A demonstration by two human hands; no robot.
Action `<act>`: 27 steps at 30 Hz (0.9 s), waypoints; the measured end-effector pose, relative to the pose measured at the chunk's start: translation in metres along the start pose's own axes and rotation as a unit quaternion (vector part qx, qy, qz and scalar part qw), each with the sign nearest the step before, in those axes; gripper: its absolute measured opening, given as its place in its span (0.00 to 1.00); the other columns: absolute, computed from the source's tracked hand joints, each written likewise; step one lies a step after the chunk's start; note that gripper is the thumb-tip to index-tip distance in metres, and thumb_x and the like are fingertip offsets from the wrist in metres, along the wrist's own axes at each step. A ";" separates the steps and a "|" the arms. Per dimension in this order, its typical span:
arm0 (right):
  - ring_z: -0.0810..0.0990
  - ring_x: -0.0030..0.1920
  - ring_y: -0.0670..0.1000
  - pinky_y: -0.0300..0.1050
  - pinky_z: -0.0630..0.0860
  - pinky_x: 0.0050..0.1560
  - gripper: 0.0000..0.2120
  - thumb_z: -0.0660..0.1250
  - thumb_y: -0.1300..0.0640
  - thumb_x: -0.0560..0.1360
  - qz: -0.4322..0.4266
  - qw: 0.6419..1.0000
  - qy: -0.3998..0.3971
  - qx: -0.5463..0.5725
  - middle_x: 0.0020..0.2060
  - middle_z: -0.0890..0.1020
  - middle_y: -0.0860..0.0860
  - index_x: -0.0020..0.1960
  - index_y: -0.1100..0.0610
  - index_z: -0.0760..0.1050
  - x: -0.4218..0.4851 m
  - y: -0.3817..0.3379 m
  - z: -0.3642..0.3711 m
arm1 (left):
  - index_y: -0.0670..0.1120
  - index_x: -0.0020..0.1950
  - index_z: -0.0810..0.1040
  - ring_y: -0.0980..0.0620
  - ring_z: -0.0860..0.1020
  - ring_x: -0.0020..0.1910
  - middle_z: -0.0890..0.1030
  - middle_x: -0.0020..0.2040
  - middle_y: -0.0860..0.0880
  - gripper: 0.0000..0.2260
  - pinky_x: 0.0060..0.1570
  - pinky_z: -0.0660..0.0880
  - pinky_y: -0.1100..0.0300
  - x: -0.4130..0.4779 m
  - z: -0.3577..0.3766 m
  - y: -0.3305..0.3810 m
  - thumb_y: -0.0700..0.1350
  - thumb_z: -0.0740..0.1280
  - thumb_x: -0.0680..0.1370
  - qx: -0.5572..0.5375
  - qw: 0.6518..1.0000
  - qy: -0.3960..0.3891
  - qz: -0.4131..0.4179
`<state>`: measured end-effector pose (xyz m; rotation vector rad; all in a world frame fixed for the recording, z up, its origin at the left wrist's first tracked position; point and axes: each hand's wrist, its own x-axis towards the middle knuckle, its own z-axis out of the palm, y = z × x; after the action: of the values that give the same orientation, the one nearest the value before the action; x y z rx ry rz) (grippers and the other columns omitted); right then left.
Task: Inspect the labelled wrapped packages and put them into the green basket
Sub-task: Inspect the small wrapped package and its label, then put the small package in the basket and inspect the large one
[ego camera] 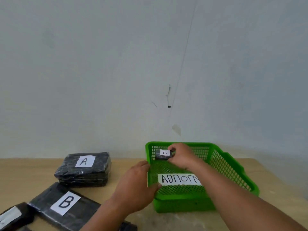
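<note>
A green mesh basket (233, 172) stands on the wooden table at the right, with a white handwritten label on its floor. My right hand (181, 157) reaches into the basket and pinches a small black wrapped package (162, 155) labelled B at the far left corner. My left hand (136, 184) grips the basket's left rim, thumb inside. On the left of the table lie a black wrapped package labelled A (85, 167), on top of a stack, and a flat one labelled B (63, 207).
Another dark wrapped package (11, 217) with a white label shows at the bottom left corner. A pale wall (150, 64) rises straight behind the table's far edge. Bare table (126, 164) lies between the stack and the basket.
</note>
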<state>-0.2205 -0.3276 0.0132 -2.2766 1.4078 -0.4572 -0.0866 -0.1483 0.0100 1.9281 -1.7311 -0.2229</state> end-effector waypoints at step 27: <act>0.81 0.62 0.56 0.47 0.78 0.59 0.34 0.79 0.64 0.72 0.060 0.990 -0.115 -0.048 0.69 0.78 0.57 0.75 0.55 0.71 0.038 -0.001 0.028 | 0.53 0.80 0.65 0.55 0.69 0.76 0.66 0.80 0.58 0.33 0.75 0.68 0.55 0.003 0.022 -0.023 0.64 0.67 0.78 -0.007 0.999 0.032 0.011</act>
<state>-0.1894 -0.3564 -0.0080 -2.2197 1.4633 -0.0868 -0.0762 -0.1563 -0.0188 1.8839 -1.7043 -0.1622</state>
